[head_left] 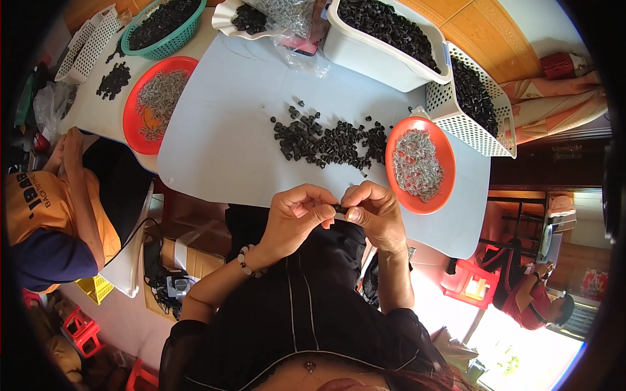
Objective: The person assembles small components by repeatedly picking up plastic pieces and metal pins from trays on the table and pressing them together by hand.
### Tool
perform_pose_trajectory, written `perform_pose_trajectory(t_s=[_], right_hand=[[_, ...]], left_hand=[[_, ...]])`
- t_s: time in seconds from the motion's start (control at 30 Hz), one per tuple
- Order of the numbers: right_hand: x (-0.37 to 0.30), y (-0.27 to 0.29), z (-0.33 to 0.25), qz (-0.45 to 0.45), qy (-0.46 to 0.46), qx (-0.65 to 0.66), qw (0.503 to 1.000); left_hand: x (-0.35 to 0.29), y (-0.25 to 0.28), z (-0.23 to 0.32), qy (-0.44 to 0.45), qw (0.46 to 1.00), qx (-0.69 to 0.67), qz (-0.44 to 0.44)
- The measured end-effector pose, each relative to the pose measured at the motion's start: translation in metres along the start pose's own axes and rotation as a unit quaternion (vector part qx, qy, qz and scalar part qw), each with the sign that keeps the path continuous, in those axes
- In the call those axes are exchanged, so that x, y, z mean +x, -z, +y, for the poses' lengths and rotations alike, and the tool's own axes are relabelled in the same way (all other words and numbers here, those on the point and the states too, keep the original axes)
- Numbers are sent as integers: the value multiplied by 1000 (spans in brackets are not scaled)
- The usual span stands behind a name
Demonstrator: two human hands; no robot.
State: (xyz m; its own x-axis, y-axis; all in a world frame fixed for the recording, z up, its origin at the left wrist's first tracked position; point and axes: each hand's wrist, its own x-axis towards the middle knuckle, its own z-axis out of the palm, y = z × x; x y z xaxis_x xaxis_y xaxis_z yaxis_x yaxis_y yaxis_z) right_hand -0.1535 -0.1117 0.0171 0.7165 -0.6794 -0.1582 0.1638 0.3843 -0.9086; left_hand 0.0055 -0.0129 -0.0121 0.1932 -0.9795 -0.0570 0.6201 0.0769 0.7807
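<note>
Between the fingertips of both hands is a small black plastic part (pixel 339 208), held just off the near edge of the table. My left hand (pixel 301 212) pinches one end of it, thumb against fingers. My right hand (pixel 373 212) grips the other end between thumb and forefinger. Any smaller piece in the fingers is hidden. Beyond the hands, a loose heap of black plastic parts (pixel 332 142) spreads over the pale blue table (pixel 222 117). Right of that heap, an orange-red plate (pixel 395 171) carries many small shiny metal pins or screws (pixel 418 166).
A white tub (pixel 372 68) and a perforated white basket (pixel 450 98), both filled with black parts, stand at the far right. Bags of metal pieces (pixel 290 14) lie at the back. Another person (pixel 59 208) sits left, near a second red plate (pixel 130 124) and a green basket (pixel 189 32).
</note>
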Motion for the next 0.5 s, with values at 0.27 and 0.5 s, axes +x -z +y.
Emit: perform_pose_trajectory(t_s=[0.27, 0.5], right_hand=[[-5, 5, -1, -21, -35, 11, 999], [-7, 8, -3, -29, -18, 8, 999]], left_hand=[[-4, 0, -2, -13, 1000, 22, -6], [-7, 3, -2, -4, 1000, 20, -2]])
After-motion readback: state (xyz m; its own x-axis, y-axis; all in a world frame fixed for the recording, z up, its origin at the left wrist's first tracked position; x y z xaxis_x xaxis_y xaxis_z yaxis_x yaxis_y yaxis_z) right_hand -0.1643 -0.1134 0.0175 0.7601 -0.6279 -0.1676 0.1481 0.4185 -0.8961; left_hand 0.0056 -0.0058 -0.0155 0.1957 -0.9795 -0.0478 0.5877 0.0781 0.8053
